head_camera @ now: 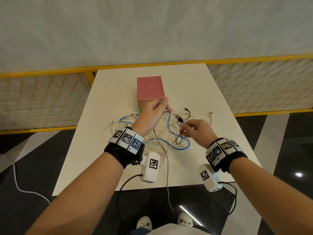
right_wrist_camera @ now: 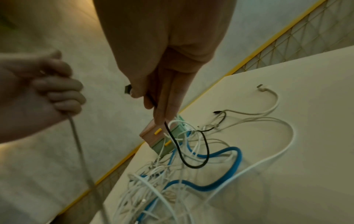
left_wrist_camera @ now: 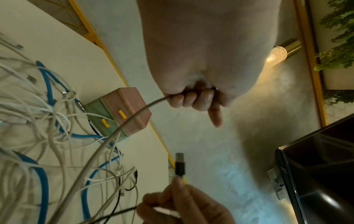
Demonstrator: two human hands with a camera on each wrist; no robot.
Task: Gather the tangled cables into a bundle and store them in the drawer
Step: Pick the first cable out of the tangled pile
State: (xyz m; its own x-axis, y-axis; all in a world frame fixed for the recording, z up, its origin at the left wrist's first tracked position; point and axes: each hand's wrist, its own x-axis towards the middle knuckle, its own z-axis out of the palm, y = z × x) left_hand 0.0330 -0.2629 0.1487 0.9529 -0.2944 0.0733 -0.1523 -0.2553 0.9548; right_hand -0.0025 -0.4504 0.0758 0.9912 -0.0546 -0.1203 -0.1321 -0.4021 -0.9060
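A tangle of white, blue and black cables (head_camera: 162, 133) lies mid-table in front of a small pink-topped drawer box (head_camera: 150, 89), whose drawers with yellow handles (left_wrist_camera: 122, 114) look shut. My left hand (head_camera: 160, 106) is raised above the tangle, fingers (left_wrist_camera: 191, 99) curled round a grey cable (head_camera: 166, 160) that hangs past the table's front edge. To its right, my right hand (head_camera: 183, 129) pinches a black cable just behind its USB plug (head_camera: 179, 118); the black cable (right_wrist_camera: 193, 151) loops down into the pile. In the right wrist view the plug (right_wrist_camera: 128, 89) sticks out beside the thumb.
The white table (head_camera: 211, 99) stands against a yellow mesh fence (head_camera: 254, 85). One white cable end (head_camera: 211, 114) lies apart at the right. A dark screen (left_wrist_camera: 316, 174) shows off to the side. Black floor lies on both sides of the table.
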